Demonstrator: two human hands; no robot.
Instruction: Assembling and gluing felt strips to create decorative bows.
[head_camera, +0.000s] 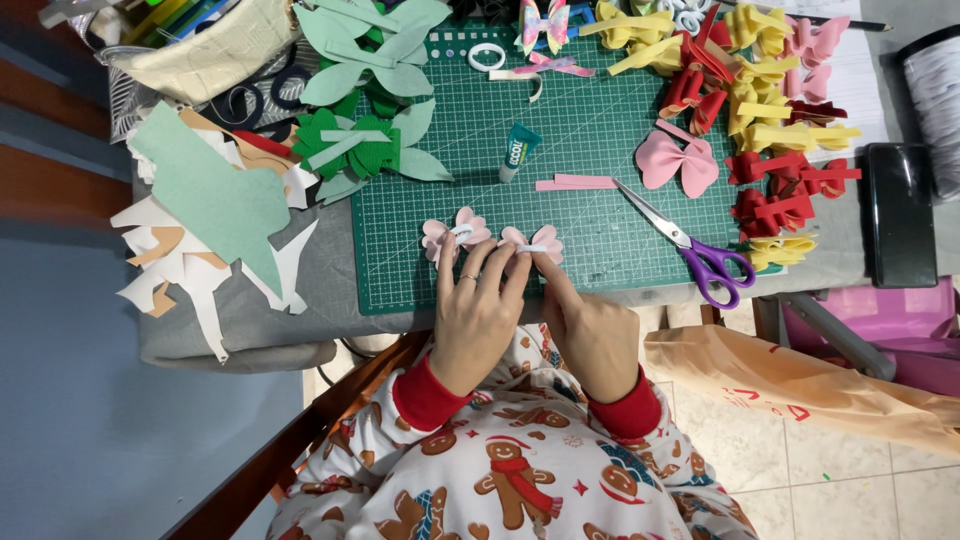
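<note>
Two small pink foam bows lie at the front of the green cutting mat. My left hand rests its fingertips on the left pink bow, which has a white band round its middle. My right hand pinches the right pink bow by its white centre strip. Both hands are close together at the mat's near edge. A ring shows on a left finger.
Purple-handled scissors, a glue tube, pink strips and a larger pink bow lie on the mat. Green bows are piled left, red and yellow bows right. Paper scraps hang off the left. A black box sits far right.
</note>
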